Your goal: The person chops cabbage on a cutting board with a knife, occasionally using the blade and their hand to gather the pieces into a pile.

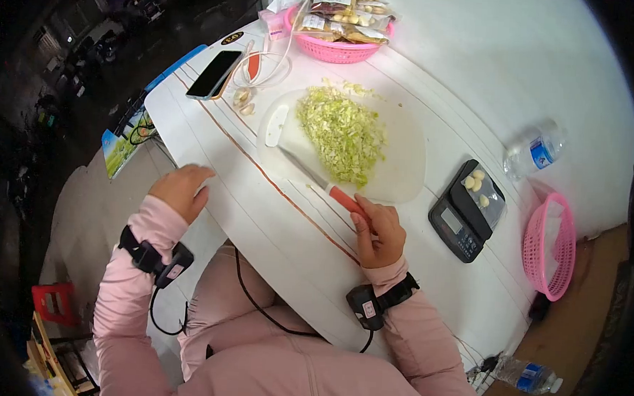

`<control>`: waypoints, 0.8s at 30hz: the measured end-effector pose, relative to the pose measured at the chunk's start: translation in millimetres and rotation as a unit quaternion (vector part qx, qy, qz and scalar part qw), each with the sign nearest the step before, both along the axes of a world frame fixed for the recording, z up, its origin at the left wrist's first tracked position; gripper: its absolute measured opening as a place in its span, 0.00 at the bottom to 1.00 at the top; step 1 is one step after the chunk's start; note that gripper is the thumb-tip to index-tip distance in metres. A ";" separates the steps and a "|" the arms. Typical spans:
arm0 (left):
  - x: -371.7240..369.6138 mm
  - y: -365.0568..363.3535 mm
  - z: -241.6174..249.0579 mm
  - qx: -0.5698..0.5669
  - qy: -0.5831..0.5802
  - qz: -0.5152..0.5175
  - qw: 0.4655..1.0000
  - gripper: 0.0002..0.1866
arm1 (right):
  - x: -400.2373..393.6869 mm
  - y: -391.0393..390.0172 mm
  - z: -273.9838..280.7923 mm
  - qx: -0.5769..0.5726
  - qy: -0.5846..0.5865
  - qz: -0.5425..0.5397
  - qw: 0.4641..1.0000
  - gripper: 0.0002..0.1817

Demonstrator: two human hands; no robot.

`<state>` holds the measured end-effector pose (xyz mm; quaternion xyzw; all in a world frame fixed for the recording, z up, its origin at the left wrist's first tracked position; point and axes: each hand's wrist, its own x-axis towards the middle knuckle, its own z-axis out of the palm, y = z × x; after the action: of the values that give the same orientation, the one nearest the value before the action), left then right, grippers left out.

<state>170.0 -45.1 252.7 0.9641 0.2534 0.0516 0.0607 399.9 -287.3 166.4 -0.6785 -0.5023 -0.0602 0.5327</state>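
Note:
My right hand (pixel 381 234) is closed round the red handle of a knife (pixel 345 200), its blade pointing up and left over the near edge of a white cutting board (pixel 401 170). Chopped pale green vegetable (pixel 342 131) lies heaped on the board, some bits scattered past its far edge. At the table's left edge is my left hand (pixel 181 189), fingers apart and holding nothing. Several garlic cloves (pixel 243 99) lie beside the board's upper left.
A phone (pixel 214 75) and white cable lie at the upper left. Behind the board stands a pink basket (pixel 339 52) of packets. On the right are a black scale (pixel 453 223) with peeled cloves, a bottle (pixel 536 150) and another pink basket (pixel 528 245).

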 end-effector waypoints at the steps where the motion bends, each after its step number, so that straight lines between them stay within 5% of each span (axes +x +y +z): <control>1: 14.3 -4.1 2.1 -0.028 -0.047 0.021 0.998 0.12 | 1.8 0.3 -1.6 -0.004 -0.003 0.003 1.000 0.16; 8: 78.1 -19.6 -31.3 -0.025 -0.211 0.019 0.977 0.10 | 4.9 0.9 -10.2 -0.091 -0.066 -0.069 0.991 0.12; 12: 86.4 -30.1 -42.9 -0.098 -0.187 0.025 0.977 0.09 | 5.6 0.4 -8.6 -0.154 -0.097 -0.160 0.970 0.07; 24: 119.4 4.7 -51.5 -0.117 -0.286 0.023 0.951 0.04 | 9.6 -0.4 -4.0 -0.097 -0.025 -0.188 0.977 0.07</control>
<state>289.4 -40.4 201.2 0.8889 0.2512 0.2969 0.2422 409.5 -287.7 162.3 -0.8074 -0.3827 -0.1275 0.4307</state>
